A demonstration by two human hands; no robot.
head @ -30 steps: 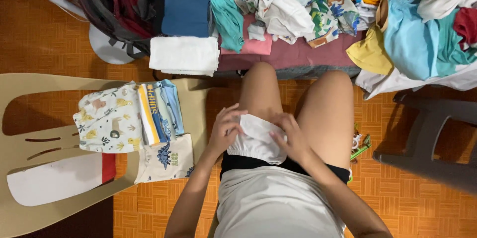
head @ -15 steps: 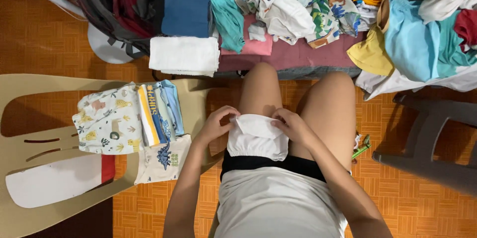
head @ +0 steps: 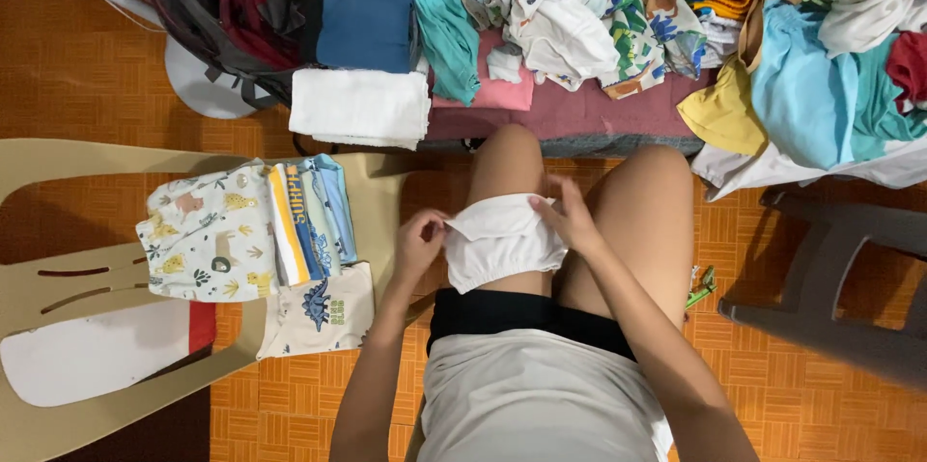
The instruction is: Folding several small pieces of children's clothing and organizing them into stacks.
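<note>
Both hands spread wider apart, left hand [head: 417, 242] and right hand [head: 570, 216] pinching white garment [head: 502, 240] corners, folded clothes [head: 256, 240] on beige chair [head: 58, 279] beside left hand

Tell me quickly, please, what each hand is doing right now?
Left hand: closed on the left edge of the white garment on the lap.
Right hand: closed on the garment's upper right edge.

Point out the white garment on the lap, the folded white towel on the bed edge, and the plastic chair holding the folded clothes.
white garment [head: 502, 240], head view, middle of the cloth.
folded white towel [head: 359, 107], head view, centre of its top.
plastic chair [head: 58, 168], head view, bare beige frame.
</note>
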